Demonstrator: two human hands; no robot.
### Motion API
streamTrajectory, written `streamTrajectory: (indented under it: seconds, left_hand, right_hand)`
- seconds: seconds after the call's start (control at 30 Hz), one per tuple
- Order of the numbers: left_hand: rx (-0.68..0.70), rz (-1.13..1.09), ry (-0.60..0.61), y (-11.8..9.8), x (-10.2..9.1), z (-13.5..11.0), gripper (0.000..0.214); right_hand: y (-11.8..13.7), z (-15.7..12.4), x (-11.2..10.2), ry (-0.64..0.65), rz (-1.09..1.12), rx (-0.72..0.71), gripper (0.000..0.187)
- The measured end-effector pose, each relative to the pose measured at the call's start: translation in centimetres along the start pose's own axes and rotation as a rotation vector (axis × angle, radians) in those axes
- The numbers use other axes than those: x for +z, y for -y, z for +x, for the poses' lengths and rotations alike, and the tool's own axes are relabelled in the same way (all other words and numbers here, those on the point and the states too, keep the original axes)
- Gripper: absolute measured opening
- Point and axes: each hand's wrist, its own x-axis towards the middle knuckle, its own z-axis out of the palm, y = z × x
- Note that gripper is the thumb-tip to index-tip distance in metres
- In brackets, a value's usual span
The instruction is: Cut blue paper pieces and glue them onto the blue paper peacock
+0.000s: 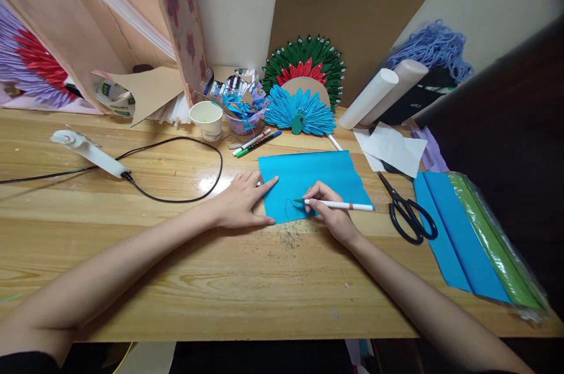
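Note:
A sheet of blue paper (308,174) lies on the wooden table in front of me. My left hand (240,201) rests flat at its left edge, fingers spread, with the index finger and thumb on the sheet. A small white bit shows by its fingers, too hidden to name. My right hand (330,209) grips a white marker pen (343,205) with a green tip. The tip is at the paper beside a thin curved line drawn near the lower edge. To the right lies a pair of black-handled scissors (409,212).
A glue gun (88,154) with a looping black cord stands left. Behind the sheet are a paper cup (206,120), a tub of scraps (244,118), loose markers (259,142) and a paper peacock (304,110). White rolls (370,98) and folded blue paper (458,239) sit right.

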Motion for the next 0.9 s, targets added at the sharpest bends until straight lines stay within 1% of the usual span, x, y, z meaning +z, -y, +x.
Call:
streamTrajectory:
  seconds: [0.17, 0.3, 0.43, 0.73, 0.83, 0.9]
  left_hand:
    - [-0.016, 0.021, -0.019, 0.0, 0.2, 0.0, 0.089]
    - [-0.004, 0.027, -0.019, 0.0, 0.3, 0.0, 0.091]
    - [0.0, 0.027, -0.02, 0.1, 0.2, 0.0, 0.09]
    - [-0.003, 0.012, -0.012, 0.2, 0.2, 0.0, 0.09]
    - [-0.001, 0.019, 0.007, 0.2, 0.1, 0.0, 0.091]
    - [0.004, 0.023, 0.018, 0.3, 0.0, 0.0, 0.092]
  right_hand:
    - [0.8, -0.1, 1.7, 0.079, -0.181, 0.04, 0.006]
    - [0.7, -0.1, 2.3, 0.057, -0.292, 0.01, 0.003]
    - [0.5, -0.1, 2.3, 0.052, -0.339, -0.012, 0.004]
    - [0.1, -0.2, 2.0, 0.212, -0.43, -0.141, 0.003]
    - [0.2, -0.2, 1.7, 0.273, -0.442, -0.161, 0.007]
    - [0.4, -0.2, 1.4, 0.304, -0.404, -0.149, 0.008]
